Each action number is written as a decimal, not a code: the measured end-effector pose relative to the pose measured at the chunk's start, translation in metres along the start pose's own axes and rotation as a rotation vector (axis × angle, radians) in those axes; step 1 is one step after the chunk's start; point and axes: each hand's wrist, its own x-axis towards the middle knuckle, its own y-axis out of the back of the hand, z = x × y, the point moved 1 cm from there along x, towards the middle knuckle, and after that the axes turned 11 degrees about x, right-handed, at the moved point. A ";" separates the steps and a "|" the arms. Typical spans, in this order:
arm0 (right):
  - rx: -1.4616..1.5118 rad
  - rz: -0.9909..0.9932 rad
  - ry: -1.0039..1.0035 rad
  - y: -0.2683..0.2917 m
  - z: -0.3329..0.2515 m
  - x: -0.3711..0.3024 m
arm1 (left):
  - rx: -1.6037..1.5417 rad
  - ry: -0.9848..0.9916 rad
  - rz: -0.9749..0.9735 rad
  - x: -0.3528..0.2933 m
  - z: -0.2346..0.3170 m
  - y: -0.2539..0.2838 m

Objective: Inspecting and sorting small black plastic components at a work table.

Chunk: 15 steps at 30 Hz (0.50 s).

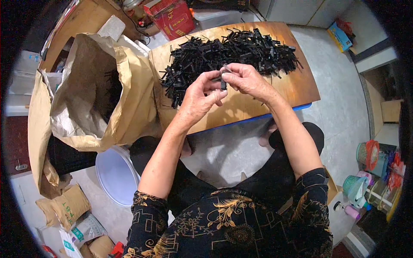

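Both my hands meet over the near edge of a wooden board (pixel 307 81). Between them is a small black plastic piece (pixel 223 81). My right hand (pixel 243 78) pinches its upper end between thumb and fingers. My left hand (pixel 205 91) curls round its lower part, the thumb beside it. Just beyond my hands a large heap of black plastic pieces (pixel 232 49) covers much of the board; thin strips stick out of it.
To the left stands a big open paper sack (pixel 137 86) with black pieces inside. A round white-blue lid or basin (pixel 114 174) leans below it. Filled brown bags (pixel 71 206) lie at lower left. A red box (pixel 170 19) stands behind the board; baskets (pixel 356 189) are at right.
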 end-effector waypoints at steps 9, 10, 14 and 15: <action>0.045 -0.141 -0.001 -0.011 -0.008 -0.019 | -0.079 -0.009 0.041 -0.004 -0.008 0.000; 0.085 -0.136 -0.018 -0.011 -0.007 -0.020 | -0.083 -0.005 0.047 -0.003 -0.009 -0.001; 0.034 -0.099 0.032 -0.014 -0.001 -0.020 | -0.061 0.002 0.075 -0.004 -0.012 -0.001; 0.008 -0.070 0.044 -0.017 -0.002 -0.022 | -0.061 0.004 0.078 -0.004 -0.012 0.000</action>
